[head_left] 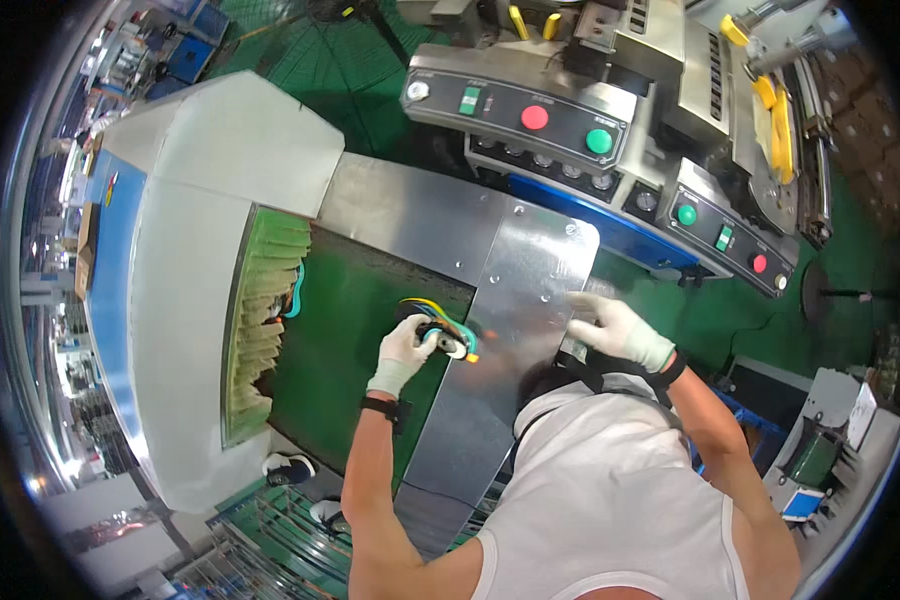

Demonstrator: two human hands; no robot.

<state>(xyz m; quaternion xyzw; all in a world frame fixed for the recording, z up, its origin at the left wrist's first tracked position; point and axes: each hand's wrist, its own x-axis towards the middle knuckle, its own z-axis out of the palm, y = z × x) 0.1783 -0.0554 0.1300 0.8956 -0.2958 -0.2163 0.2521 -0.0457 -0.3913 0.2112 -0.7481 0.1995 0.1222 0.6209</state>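
My left hand [400, 357], in a white glove, is closed on a shoe [458, 333] with a dark upper and a curved teal and yellow sole. It holds the shoe over the border between a green conveyor belt [355, 350] and a steel plate [530, 265]. My right hand [618, 332], gloved in white too, is by the right edge of that plate, empty, with its fingers apart. Part of another teal-edged shoe [295, 292] shows at the fringed curtain [260, 330] on the left; the curtain hides the rest of it.
A white machine housing [195, 220] surrounds the curtained opening. Ahead to the right stands a press-like machine with two button panels [535, 117] [725, 235]. Black-and-white shoes [290, 468] are below the belt's near end. A grey device [815, 455] sits at the far right.
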